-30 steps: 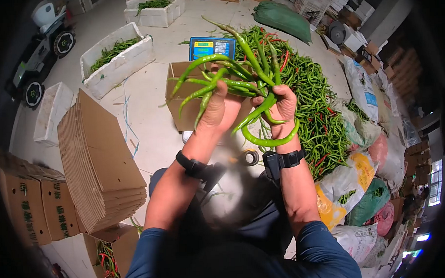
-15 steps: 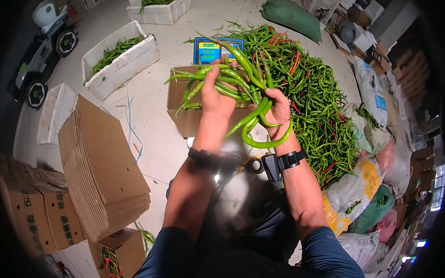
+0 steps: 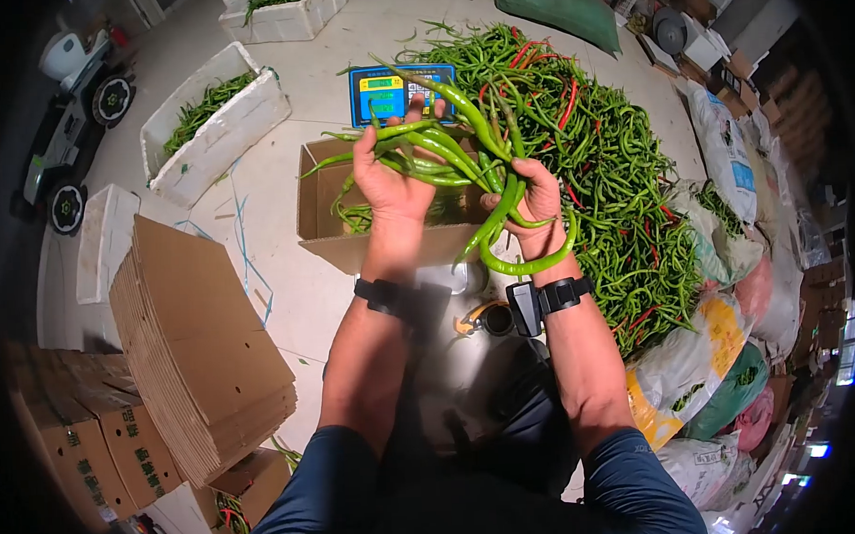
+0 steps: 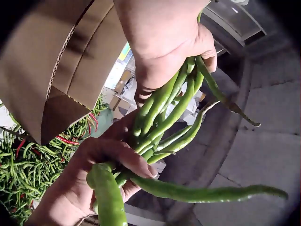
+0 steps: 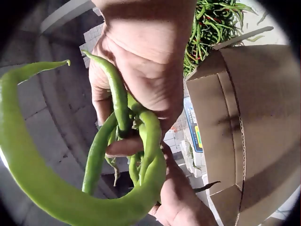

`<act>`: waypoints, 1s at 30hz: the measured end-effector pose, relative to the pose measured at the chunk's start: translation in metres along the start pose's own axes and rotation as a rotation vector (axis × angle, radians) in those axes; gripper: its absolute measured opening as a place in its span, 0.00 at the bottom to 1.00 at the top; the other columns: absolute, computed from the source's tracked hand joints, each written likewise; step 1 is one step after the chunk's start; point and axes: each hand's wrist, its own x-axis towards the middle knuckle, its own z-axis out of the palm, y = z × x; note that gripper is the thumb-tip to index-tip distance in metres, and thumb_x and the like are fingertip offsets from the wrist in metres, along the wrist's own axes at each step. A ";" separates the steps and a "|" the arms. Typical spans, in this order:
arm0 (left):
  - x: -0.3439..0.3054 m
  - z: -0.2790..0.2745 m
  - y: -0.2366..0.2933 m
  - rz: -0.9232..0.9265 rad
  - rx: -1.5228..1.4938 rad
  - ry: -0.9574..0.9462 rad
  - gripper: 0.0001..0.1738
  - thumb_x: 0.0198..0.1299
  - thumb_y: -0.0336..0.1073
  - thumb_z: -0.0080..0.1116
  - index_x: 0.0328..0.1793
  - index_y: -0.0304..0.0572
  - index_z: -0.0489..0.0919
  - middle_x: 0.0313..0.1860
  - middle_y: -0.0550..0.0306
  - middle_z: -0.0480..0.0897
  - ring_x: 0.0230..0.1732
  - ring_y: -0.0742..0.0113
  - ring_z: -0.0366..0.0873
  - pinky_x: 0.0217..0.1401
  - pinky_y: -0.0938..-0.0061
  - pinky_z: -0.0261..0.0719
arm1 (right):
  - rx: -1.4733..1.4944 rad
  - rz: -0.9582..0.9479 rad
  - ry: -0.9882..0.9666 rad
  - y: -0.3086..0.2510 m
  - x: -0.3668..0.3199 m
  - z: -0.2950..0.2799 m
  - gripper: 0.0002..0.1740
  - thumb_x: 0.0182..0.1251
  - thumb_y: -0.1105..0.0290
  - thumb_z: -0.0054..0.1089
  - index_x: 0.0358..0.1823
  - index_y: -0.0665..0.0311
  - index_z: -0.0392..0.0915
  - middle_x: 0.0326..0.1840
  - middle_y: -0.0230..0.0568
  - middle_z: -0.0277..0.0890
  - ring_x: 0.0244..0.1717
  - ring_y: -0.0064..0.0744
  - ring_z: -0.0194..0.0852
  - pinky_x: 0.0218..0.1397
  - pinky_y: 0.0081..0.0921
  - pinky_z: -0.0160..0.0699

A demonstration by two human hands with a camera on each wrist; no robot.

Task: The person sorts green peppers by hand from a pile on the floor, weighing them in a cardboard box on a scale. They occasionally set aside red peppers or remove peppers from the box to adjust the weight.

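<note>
In the head view, a bunch of long green chili peppers (image 3: 447, 151) spans both hands above an open cardboard box (image 3: 337, 244). My left hand (image 3: 394, 183) holds the stretch on the left between thumb and fingers, with several tips poking out past it. At the other end, my right hand (image 3: 536, 199) grips the bunch, thumb pressed over it. One strongly curved pepper (image 3: 531, 265) loops down beside the right wrist. The right wrist view shows this curved pepper (image 5: 84, 207) close up, hanging from the right hand (image 5: 141, 80). More green peppers (image 3: 358, 218) lie inside the box.
Behind the box stands a blue scale display (image 3: 384, 97). A large pepper heap (image 3: 613, 195), partly red, covers the floor at right, bordered by filled sacks (image 3: 681, 371). Flattened cartons (image 3: 204, 341) are stacked at left; white foam boxes (image 3: 206, 133) stand farther back. A tape roll (image 3: 495, 318) lies below the hands.
The left hand has shifted left, its peppers now lying straighter toward it. The head view has moved, showing more of the box's inside. The right hand keeps its grip on the bunch.
</note>
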 end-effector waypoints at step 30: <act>0.027 -0.020 0.032 0.158 0.142 0.462 0.04 0.61 0.33 0.63 0.38 0.47 0.77 0.34 0.61 0.81 0.43 0.63 0.80 0.63 0.43 0.73 | -0.086 -0.121 0.129 -0.031 0.024 -0.035 0.34 0.65 0.72 0.51 0.73 0.71 0.58 0.69 0.57 0.67 0.69 0.50 0.65 0.34 0.20 0.83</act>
